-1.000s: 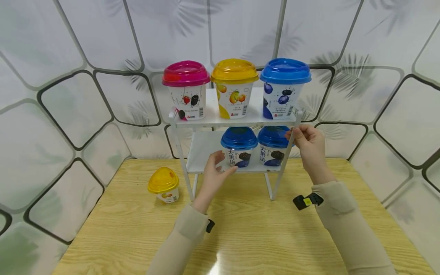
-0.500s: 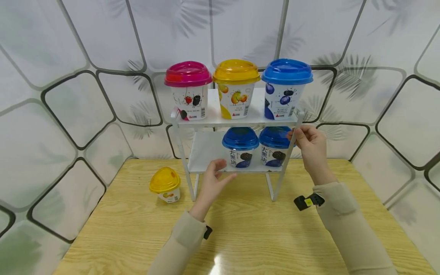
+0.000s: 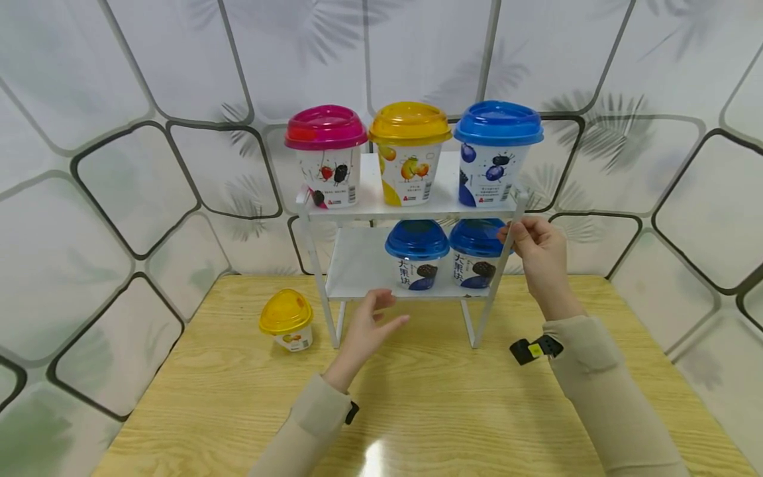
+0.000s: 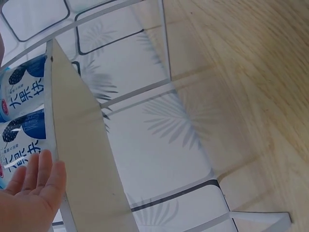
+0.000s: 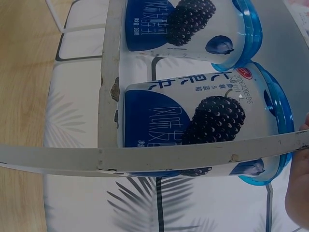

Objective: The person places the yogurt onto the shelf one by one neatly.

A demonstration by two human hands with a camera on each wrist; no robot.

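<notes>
A white two-tier rack [image 3: 363, 265] stands on the wooden table. On its lower shelf, two yogurt cups with blue lids sit side by side, the left cup [image 3: 418, 255] and the right cup [image 3: 473, 255]. My left hand [image 3: 365, 334] hangs in front of the lower shelf's edge, fingers spread and holding nothing. In the left wrist view its fingers [image 4: 44, 176] overlap the nearer cup's print. My right hand [image 3: 542, 262] grips the rack's right front post [image 3: 503, 265] just below the upper shelf. Only part of that hand [image 5: 298, 193] shows in the right wrist view.
The upper shelf bears a pink-lidded cup [image 3: 326, 156], a yellow-lidded cup [image 3: 410, 152] and a blue-lidded cup [image 3: 497, 152]. Left of the rack, a yellow-lidded cup [image 3: 287, 321] stands on the table [image 3: 441, 411]. A patterned backdrop [image 3: 417, 53] surrounds the table.
My left hand has drawn back from the left blue-lidded cup, moving down and toward me. My right hand stays at the post, and the cups have kept their places.
</notes>
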